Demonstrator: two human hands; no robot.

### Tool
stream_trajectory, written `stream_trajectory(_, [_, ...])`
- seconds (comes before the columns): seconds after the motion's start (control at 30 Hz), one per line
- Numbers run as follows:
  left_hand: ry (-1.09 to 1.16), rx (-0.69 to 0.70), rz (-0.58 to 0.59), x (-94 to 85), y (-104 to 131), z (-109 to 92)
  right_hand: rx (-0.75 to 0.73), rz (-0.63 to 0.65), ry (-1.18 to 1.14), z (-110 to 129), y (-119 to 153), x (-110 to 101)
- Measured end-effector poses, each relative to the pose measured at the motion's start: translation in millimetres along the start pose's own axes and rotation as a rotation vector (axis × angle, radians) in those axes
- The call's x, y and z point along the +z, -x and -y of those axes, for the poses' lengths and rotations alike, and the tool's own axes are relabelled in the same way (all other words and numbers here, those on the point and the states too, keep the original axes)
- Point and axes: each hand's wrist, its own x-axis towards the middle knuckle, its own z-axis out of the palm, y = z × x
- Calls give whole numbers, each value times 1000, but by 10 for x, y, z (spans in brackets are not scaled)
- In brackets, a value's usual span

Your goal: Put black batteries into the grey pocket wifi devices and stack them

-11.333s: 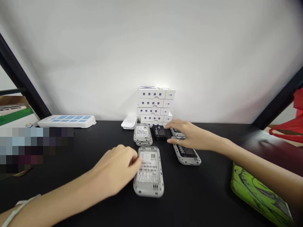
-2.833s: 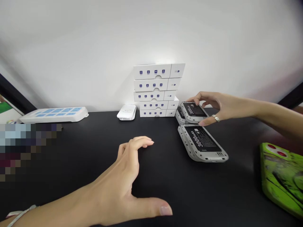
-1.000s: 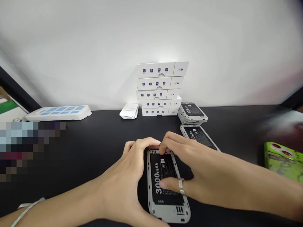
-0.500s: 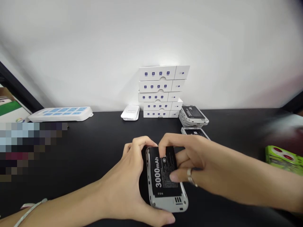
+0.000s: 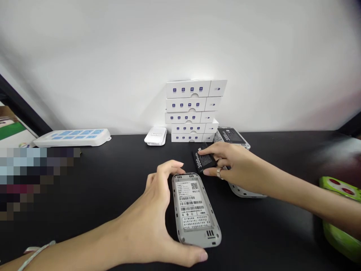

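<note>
My left hand (image 5: 153,214) curves around an open-backed pocket router (image 5: 194,207), fingers at its far end and thumb along its near end. Its battery bay lies bare, showing a white label with barcodes and a QR code. In my right hand (image 5: 229,160) is a flat black battery (image 5: 203,160) marked 3000mAh, pinched between thumb and fingers above the table, beyond the router. Partly hidden under my right hand and wrist lies another router (image 5: 248,192). Behind it a stack of routers (image 5: 234,136) has a black battery showing on top.
Several white boxes (image 5: 187,105) are stacked against the wall. Left of them sits a small pile of white covers (image 5: 156,135). A white power strip (image 5: 75,138) lies at the far left, and a green object (image 5: 340,188) is at the right edge of the black table (image 5: 118,169).
My right hand has lifted the battery out of the router and carried it away, toward the boxes. The router's label is now exposed. My left hand has stayed around the router.
</note>
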Motion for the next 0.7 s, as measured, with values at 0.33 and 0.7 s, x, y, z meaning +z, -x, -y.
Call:
stream_trajectory(0.33, [-34,29,3,5,6,-21,-414,-99,693,-113,23,112])
stream_trajectory(0.7, [-258,39,-101,-261,-359,111,-407,-255,523,-81,3,-226])
